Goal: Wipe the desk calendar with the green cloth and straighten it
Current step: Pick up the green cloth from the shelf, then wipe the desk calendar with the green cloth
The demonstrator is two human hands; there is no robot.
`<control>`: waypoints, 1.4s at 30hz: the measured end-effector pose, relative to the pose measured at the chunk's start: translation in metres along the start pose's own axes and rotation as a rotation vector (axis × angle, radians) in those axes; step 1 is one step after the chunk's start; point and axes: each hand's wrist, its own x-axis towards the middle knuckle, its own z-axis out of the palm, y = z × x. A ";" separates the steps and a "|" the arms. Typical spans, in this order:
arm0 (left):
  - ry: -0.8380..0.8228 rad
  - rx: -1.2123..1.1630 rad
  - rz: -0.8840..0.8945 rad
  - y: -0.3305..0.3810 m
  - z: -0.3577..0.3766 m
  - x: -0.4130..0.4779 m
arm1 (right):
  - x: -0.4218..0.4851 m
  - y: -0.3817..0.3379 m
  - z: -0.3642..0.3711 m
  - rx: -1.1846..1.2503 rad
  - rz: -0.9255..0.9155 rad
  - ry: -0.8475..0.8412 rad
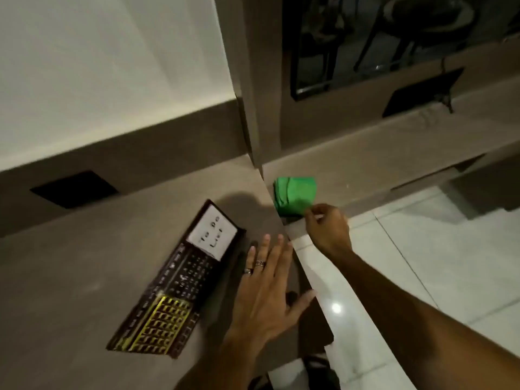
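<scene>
The desk calendar [180,285] lies flat and askew on the brown desk [70,277]; it is dark, with a white "To Do List" card at its far end and yellow grid at its near end. My left hand [267,294] hovers flat with fingers spread just right of the calendar, close to the desk's right edge. The folded green cloth [294,195] sits on a lower ledge beyond the desk corner. My right hand [327,229] reaches to the cloth's near right corner, fingers pinched; whether it grips the cloth is unclear.
A dark square cutout [74,188] sits in the desk's back panel at left. A white wall rises behind. Right of the desk edge is a glossy white tiled floor [422,263]. A dark glass-fronted cabinet [365,43] stands behind the ledge.
</scene>
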 end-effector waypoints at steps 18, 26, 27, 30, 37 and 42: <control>-0.084 0.116 -0.021 -0.016 0.057 -0.003 | 0.075 0.014 0.072 0.204 0.438 0.030; -0.111 0.132 -0.016 -0.018 0.058 -0.003 | 0.081 -0.004 0.060 0.545 0.499 -0.101; -0.124 0.136 -0.019 -0.018 0.057 -0.003 | 0.075 -0.008 0.053 0.591 0.474 -0.108; -0.166 0.116 -0.025 -0.017 0.049 -0.005 | 0.041 -0.017 0.025 0.725 0.387 -0.166; 0.142 0.027 -0.107 -0.034 -0.026 -0.085 | -0.088 -0.033 -0.016 0.774 -0.061 -0.298; 0.191 0.239 -0.382 -0.089 -0.087 -0.142 | -0.154 -0.048 0.021 0.646 -0.267 -0.356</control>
